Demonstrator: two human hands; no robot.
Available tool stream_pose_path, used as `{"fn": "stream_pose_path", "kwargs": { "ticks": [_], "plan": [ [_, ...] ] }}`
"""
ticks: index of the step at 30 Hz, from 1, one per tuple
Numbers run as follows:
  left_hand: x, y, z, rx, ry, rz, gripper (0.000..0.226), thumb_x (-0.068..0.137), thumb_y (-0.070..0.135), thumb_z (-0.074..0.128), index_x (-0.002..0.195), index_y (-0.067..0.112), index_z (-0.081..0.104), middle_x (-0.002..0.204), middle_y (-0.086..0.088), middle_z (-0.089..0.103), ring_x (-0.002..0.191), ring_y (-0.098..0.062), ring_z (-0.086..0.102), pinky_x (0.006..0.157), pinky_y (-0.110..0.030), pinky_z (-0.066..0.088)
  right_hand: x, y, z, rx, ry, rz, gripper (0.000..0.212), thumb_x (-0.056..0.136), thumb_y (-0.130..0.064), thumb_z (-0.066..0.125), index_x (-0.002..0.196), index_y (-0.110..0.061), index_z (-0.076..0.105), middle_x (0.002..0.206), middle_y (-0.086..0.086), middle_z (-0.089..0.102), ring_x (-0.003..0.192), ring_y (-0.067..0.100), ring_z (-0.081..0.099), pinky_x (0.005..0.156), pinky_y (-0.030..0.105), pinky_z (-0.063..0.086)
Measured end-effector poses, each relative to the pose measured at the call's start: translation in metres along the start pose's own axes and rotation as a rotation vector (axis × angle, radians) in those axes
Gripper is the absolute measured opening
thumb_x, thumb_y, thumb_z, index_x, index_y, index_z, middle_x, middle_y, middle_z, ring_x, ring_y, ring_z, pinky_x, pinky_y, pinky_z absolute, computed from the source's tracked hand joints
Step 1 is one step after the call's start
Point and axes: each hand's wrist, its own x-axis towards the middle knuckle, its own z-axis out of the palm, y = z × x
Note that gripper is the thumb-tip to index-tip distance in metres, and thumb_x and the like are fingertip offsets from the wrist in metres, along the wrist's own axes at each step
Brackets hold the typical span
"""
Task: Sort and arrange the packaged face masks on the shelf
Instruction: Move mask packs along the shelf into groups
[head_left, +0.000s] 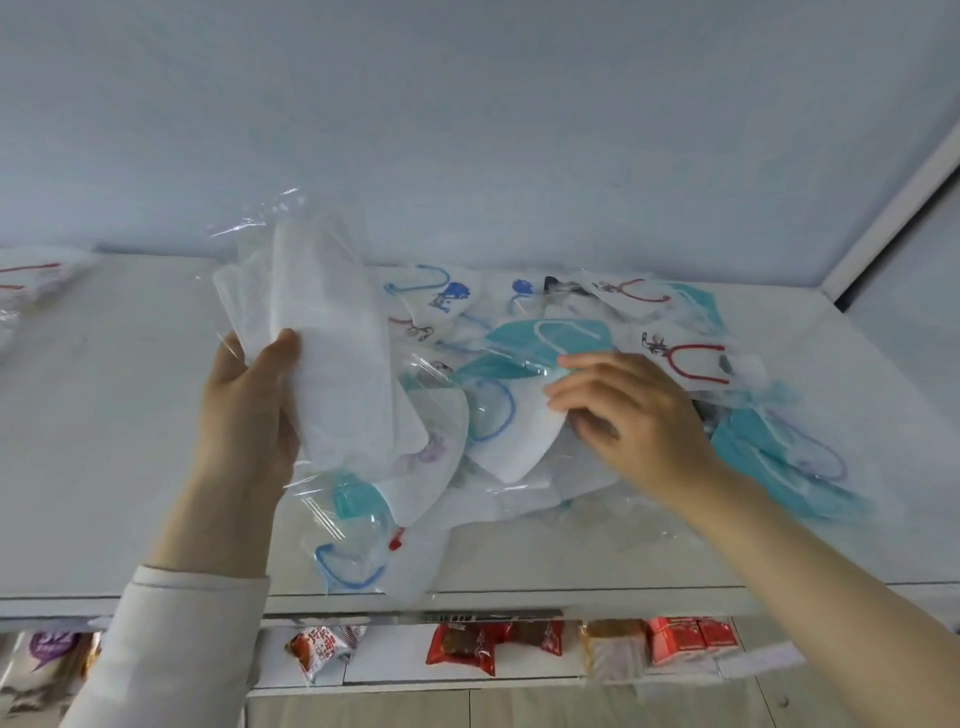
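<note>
Masks in clear plastic sleeves lie in a loose heap across the middle and right of the white shelf, with white, teal and printed ones mixed and overlapping. From that heap a bundle of plain white packs stands upright in the left hand, thumb across the front and fingers curled behind it, so the grip is firm. The right hand is down on the heap with fingers bent, their tips at the edge of a teal mask and the thumb beside a white mask; I cannot tell whether the pinch has actually closed on a sleeve. A small sorted stack sits well apart at the far left of the shelf. What I worry about is the slick film: pulling one sleeve could drag its neighbours along, and a pack with a blue ear loop already hangs over the front edge, so any tug on the heap could tip it onto the snack packets on the shelf below. The held bundle could also fan out and slide if the thumb relaxes.
</note>
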Motion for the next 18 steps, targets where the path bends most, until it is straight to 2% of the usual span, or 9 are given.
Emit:
{"fn": "stream_pose_path", "kwargs": {
  "ticks": [3, 5, 6, 8, 10, 12, 13, 16, 18],
  "plan": [
    [-0.006, 0.002, -0.004, -0.010, 0.050, 0.043, 0.017, 0.094, 0.004, 0.048, 0.096, 0.019, 0.055, 0.073, 0.009, 0.068, 0.060, -0.004, 0.065, 0.059, -0.021, 0.056, 0.017, 0.001, -0.020, 0.213, 0.083, 0.181, 0.009, 0.081, -0.005, 0.059, 0.086, -0.009, 0.065, 0.093, 0.002, 0.070, 0.105, 0.016, 0.061, 0.090, 0.028, 0.046],
    [-0.010, 0.003, -0.002, -0.021, 0.074, 0.062, 0.019, 0.094, 0.003, 0.048, 0.097, 0.020, 0.054, 0.068, 0.012, 0.069, 0.060, -0.003, 0.065, 0.060, -0.020, 0.056, 0.026, 0.002, -0.034, 0.334, 0.098, 0.322, 0.008, 0.081, -0.011, 0.060, 0.086, -0.010, 0.065, 0.095, -0.005, 0.068, 0.106, 0.007, 0.059, 0.093, 0.018, 0.043],
    [-0.013, 0.003, 0.001, -0.028, 0.087, 0.070, 0.020, 0.094, 0.002, 0.048, 0.096, 0.021, 0.054, 0.069, 0.012, 0.069, 0.060, -0.003, 0.065, 0.060, -0.020, 0.056, 0.031, 0.003, -0.041, 0.398, 0.102, 0.405, 0.005, 0.082, -0.011, 0.062, 0.086, -0.014, 0.065, 0.093, -0.012, 0.067, 0.103, 0.002, 0.060, 0.092, 0.012, 0.041],
    [-0.017, 0.002, 0.007, -0.035, 0.112, 0.082, 0.020, 0.094, 0.002, 0.049, 0.095, 0.021, 0.053, 0.075, 0.007, 0.067, 0.058, -0.002, 0.065, 0.057, -0.019, 0.055, 0.041, 0.008, -0.050, 0.552, 0.125, 0.588, 0.020, 0.083, -0.007, 0.066, 0.080, -0.025, 0.059, 0.081, -0.024, 0.066, 0.090, -0.005, 0.061, 0.083, 0.007, 0.041],
    [-0.022, -0.003, 0.016, -0.027, 0.125, 0.085, 0.018, 0.094, 0.003, 0.049, 0.096, 0.020, 0.053, 0.077, 0.006, 0.066, 0.059, -0.003, 0.065, 0.056, -0.019, 0.055, 0.048, 0.019, -0.055, 0.751, 0.161, 0.748, 0.023, 0.084, -0.004, 0.065, 0.080, -0.026, 0.057, 0.079, -0.019, 0.067, 0.082, 0.000, 0.063, 0.078, 0.014, 0.047],
    [-0.027, -0.009, 0.025, 0.005, 0.129, 0.080, 0.016, 0.094, 0.006, 0.050, 0.104, 0.018, 0.051, 0.080, 0.006, 0.066, 0.065, -0.006, 0.065, 0.058, -0.023, 0.054, 0.050, 0.031, -0.057, 0.912, 0.153, 0.920, 0.015, 0.086, -0.006, 0.062, 0.087, -0.020, 0.060, 0.088, -0.006, 0.068, 0.085, 0.013, 0.065, 0.075, 0.026, 0.053],
    [-0.030, -0.012, 0.029, 0.019, 0.127, 0.080, 0.017, 0.095, 0.007, 0.050, 0.108, 0.017, 0.050, 0.084, 0.005, 0.065, 0.070, -0.009, 0.064, 0.061, -0.025, 0.052, 0.049, 0.038, -0.057, 0.992, 0.145, 1.011, 0.012, 0.087, -0.007, 0.061, 0.091, -0.018, 0.060, 0.090, -0.001, 0.068, 0.085, 0.017, 0.065, 0.072, 0.027, 0.054],
    [-0.037, -0.015, 0.038, 0.027, 0.137, 0.100, 0.021, 0.094, 0.007, 0.051, 0.113, 0.016, 0.048, 0.089, 0.001, 0.063, 0.073, -0.012, 0.062, 0.063, -0.027, 0.050, 0.037, 0.057, -0.051, 1.081, 0.129, 1.212, 0.015, 0.089, -0.007, 0.059, 0.103, -0.009, 0.061, 0.090, 0.003, 0.068, 0.075, 0.017, 0.062, 0.061, 0.023, 0.055],
    [-0.043, -0.013, 0.037, 0.020, 0.146, 0.120, 0.021, 0.094, 0.006, 0.050, 0.113, 0.015, 0.049, 0.087, 0.002, 0.063, 0.068, -0.008, 0.064, 0.060, -0.024, 0.053, 0.024, 0.070, -0.044, 1.026, 0.074, 1.313, 0.024, 0.088, -0.008, 0.061, 0.111, -0.004, 0.062, 0.092, 0.005, 0.066, 0.071, 0.016, 0.060, 0.059, 0.022, 0.053]
  ]
}}
